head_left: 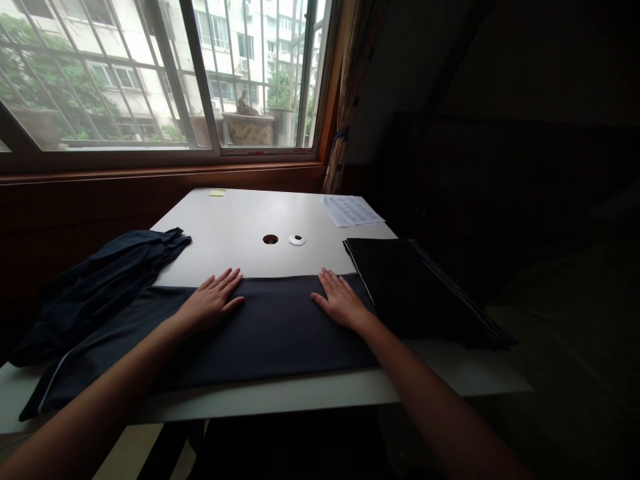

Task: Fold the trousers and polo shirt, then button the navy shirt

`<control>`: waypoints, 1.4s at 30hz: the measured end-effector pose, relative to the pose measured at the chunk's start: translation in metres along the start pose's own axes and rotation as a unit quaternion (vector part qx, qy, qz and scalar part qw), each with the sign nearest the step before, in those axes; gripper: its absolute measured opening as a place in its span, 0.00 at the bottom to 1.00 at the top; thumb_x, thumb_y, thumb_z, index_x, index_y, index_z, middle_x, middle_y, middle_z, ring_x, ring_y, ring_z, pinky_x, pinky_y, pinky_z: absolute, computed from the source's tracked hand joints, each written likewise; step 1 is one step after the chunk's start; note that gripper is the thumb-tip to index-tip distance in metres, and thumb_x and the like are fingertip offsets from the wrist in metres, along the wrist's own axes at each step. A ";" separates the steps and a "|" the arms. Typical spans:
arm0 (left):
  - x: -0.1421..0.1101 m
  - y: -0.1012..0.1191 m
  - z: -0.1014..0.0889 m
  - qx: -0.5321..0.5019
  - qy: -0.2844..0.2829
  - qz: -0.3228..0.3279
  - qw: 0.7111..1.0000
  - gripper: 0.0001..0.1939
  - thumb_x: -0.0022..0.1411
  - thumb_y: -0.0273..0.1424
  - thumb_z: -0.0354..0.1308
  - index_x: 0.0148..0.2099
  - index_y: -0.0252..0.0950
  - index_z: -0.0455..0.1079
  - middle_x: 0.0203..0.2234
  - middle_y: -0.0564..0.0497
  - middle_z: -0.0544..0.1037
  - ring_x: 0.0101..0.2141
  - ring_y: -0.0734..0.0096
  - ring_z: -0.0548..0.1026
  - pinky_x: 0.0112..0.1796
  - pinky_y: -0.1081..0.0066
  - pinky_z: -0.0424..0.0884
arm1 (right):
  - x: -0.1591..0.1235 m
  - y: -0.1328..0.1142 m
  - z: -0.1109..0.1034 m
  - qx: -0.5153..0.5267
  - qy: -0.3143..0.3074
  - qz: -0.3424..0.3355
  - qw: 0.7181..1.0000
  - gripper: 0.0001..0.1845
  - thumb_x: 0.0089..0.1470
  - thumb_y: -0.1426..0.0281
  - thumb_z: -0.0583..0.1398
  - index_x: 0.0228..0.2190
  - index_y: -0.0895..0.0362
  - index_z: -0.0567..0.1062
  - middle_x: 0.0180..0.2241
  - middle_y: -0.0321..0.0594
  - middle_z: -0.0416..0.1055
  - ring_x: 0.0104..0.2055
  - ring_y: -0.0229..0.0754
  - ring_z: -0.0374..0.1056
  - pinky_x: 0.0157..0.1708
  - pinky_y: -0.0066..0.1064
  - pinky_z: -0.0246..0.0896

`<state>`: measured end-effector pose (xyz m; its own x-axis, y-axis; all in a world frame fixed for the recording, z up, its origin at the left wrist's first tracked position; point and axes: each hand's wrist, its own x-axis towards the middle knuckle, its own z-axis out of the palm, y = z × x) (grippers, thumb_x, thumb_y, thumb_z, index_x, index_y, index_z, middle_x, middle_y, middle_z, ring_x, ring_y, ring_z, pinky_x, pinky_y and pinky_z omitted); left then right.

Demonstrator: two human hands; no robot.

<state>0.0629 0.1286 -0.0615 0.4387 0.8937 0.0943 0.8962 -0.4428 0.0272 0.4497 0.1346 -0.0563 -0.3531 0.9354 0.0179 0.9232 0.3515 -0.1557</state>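
Note:
A long dark navy garment [280, 333], perhaps a pair of trousers, lies flat across the front of the white table [230, 233]. White piping shows at its left end. My left hand [213, 300] rests palm down on its upper edge, left of the middle, fingers stretched. On the right part of the same cloth lies my right hand [340, 298], flat too, with its fingertips at the far edge. Neither hand grips anything. Beside my right hand is a folded dark garment [425, 287] with pale stripes along its side.
A crumpled navy cloth [110, 280] lies at the table's left edge. Printed paper [350, 211] and a small yellow note [217, 193] are at the back. Between them are a round hole [271, 239] and a round metallic cover [297, 240]. A barred window [165, 80] stands behind.

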 end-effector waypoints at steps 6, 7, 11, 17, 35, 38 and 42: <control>-0.015 -0.011 -0.003 -0.003 -0.011 -0.035 0.999 0.37 0.71 0.54 0.36 0.74 0.40 0.43 0.71 0.49 0.47 0.70 0.59 0.46 0.67 0.53 0.45 | -0.004 0.022 0.005 -0.014 0.018 0.066 0.998 0.44 0.65 0.45 0.40 0.69 0.63 0.50 0.72 0.47 0.39 0.73 0.48 0.35 0.70 0.42 0.30; -0.017 -0.013 -0.003 -0.004 -0.012 -0.042 0.999 0.37 0.71 0.54 0.37 0.74 0.40 0.43 0.71 0.49 0.47 0.70 0.59 0.46 0.67 0.53 0.44 | -0.004 0.023 0.005 -0.016 0.021 0.072 0.997 0.44 0.65 0.46 0.40 0.69 0.63 0.50 0.72 0.47 0.39 0.73 0.48 0.34 0.70 0.42 0.30; -0.025 -0.022 -0.001 -0.012 -0.021 -0.057 0.998 0.37 0.71 0.54 0.37 0.74 0.41 0.41 0.71 0.49 0.47 0.70 0.59 0.45 0.67 0.52 0.44 | -0.003 0.023 0.005 -0.029 0.033 0.100 0.994 0.42 0.66 0.47 0.40 0.68 0.64 0.51 0.72 0.48 0.40 0.74 0.48 0.34 0.70 0.44 0.29; -0.038 -0.038 0.000 -0.015 -0.008 -0.063 0.998 0.36 0.72 0.52 0.39 0.73 0.40 0.45 0.71 0.47 0.48 0.70 0.55 0.45 0.66 0.47 0.45 | -0.002 0.028 0.008 -0.036 0.046 0.124 0.991 0.40 0.67 0.50 0.42 0.68 0.65 0.53 0.71 0.48 0.41 0.73 0.49 0.35 0.70 0.48 0.31; -0.214 -0.050 -0.045 0.017 0.044 0.107 0.993 0.34 0.64 0.38 0.60 0.70 0.50 0.57 0.65 0.52 0.65 0.60 0.55 0.69 0.58 0.61 0.71 | -0.132 0.018 -0.048 0.113 0.012 -0.195 0.974 0.17 0.55 0.64 0.66 0.47 0.52 0.76 0.47 0.44 0.72 0.48 0.46 0.70 0.50 0.38 0.69; -0.222 -0.058 -0.042 0.026 0.053 0.098 0.993 0.34 0.64 0.31 0.56 0.70 0.53 0.56 0.64 0.53 0.67 0.59 0.56 0.71 0.56 0.60 0.72 | -0.152 0.031 -0.049 0.092 0.026 -0.186 0.978 0.13 0.54 0.68 0.66 0.43 0.52 0.77 0.46 0.43 0.72 0.47 0.45 0.71 0.48 0.35 0.70; -0.221 -0.068 -0.042 0.055 0.063 0.083 0.993 0.37 0.62 0.25 0.52 0.70 0.56 0.55 0.62 0.56 0.70 0.56 0.58 0.74 0.51 0.63 0.76 | -0.167 0.048 -0.047 0.017 0.076 -0.191 0.979 0.10 0.57 0.75 0.59 0.40 0.53 0.77 0.41 0.42 0.74 0.43 0.43 0.72 0.43 0.34 0.70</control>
<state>-0.0979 -0.0418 -0.0428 0.5754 0.7896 0.2133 0.8171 -0.5663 -0.1078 0.5602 -0.0030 -0.0207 -0.6420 0.7323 0.2273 0.7219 0.6772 -0.1427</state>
